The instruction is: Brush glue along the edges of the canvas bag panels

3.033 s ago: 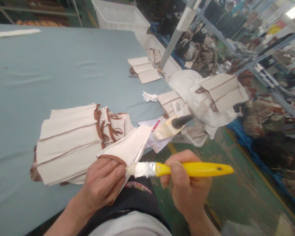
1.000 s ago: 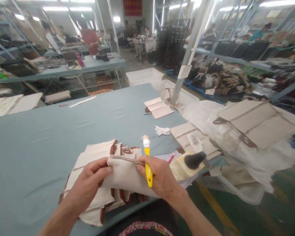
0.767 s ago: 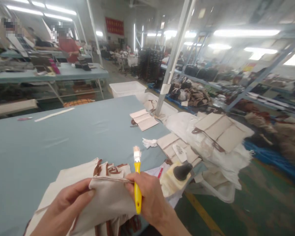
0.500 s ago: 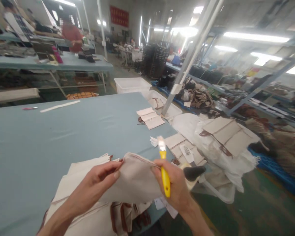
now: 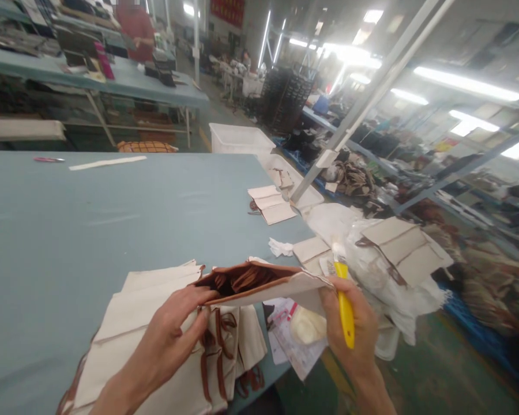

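My left hand (image 5: 168,340) pinches the left end of a cream canvas bag (image 5: 263,285) with brown trim. The bag is held up level, its mouth open towards me, with brown straps showing inside. My right hand (image 5: 350,334) grips the bag's right end and also holds a yellow-handled brush (image 5: 343,302), bristles pointing up and away. Below the bag, a stack of similar cream bags (image 5: 155,334) lies fanned out on the blue-grey table (image 5: 112,213).
A cream glue bottle (image 5: 307,325) lies on papers (image 5: 292,346) at the table's near right edge. More folded bags (image 5: 271,204) and a crumpled tissue (image 5: 281,248) lie further right. Plastic-wrapped bags (image 5: 398,253) are piled beyond the edge. White bins (image 5: 240,138) stand at the far corner. A person (image 5: 134,29) stands at a distant table.
The bag was being brushed at one corner three seconds ago. Since then both hands lifted it, turned it and spread its mouth open; the brush swung upright in my right hand.
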A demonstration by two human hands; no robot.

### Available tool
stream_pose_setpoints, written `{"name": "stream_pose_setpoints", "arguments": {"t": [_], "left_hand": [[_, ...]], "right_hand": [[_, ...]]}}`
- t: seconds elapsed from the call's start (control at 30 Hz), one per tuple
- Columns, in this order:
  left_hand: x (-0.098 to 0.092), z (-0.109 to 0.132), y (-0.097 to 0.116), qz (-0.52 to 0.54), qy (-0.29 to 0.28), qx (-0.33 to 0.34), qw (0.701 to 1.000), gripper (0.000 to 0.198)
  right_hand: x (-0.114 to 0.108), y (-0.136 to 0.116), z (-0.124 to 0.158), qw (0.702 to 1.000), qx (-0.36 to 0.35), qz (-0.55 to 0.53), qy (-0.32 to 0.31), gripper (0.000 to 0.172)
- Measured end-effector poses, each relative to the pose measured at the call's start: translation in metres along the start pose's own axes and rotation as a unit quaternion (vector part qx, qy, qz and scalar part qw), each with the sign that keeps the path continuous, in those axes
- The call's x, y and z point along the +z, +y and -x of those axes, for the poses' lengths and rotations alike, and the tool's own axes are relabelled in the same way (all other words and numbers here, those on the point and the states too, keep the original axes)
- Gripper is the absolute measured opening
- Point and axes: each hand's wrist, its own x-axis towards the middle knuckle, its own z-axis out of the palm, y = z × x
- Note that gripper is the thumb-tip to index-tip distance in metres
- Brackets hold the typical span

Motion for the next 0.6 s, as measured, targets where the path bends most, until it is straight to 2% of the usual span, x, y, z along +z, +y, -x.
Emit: {"name": "stream_pose_setpoints", "arguments": {"t": [0.1, 0.17, 0.27, 0.37, 0.47, 0.53, 0.6], "left_hand": [[0.004, 0.01, 0.005, -0.069, 0.022, 0.054, 0.996, 0.028], [0.007, 0.015, 0.009, -0.108, 0.034, 0.055, 0.992, 0.028], [0.009, 0.022, 0.013, -0.157, 0.06, 0.018, 0.986, 0.024], [0.009, 0.032, 0.012, -0.158, 0.064, -0.01, 0.985, 0.023], [0.009, 0.052, 0.001, -0.138, 0.039, -0.024, 0.989, 0.029], [0.01, 0.067, -0.015, -0.145, 0.04, -0.026, 0.988, 0.033], [0.014, 0.078, -0.033, -0.141, 0.039, -0.006, 0.989, 0.035]], "right_hand": [[-0.001, 0.007, 0.013, 0.998, -0.036, -0.033, 0.031, 0.009], [-0.005, 0.009, 0.023, 0.992, -0.08, -0.091, 0.036, 0.009], [-0.013, 0.006, 0.04, 0.98, -0.15, -0.133, -0.013, 0.009], [-0.018, 0.0, 0.057, 0.974, -0.183, -0.106, -0.076, 0.01], [-0.012, -0.011, 0.065, 0.98, -0.162, -0.094, -0.065, 0.016], [-0.004, -0.019, 0.063, 0.98, -0.166, -0.111, -0.026, 0.02], [0.002, -0.026, 0.057, 0.984, -0.144, -0.098, -0.021, 0.023]]}}
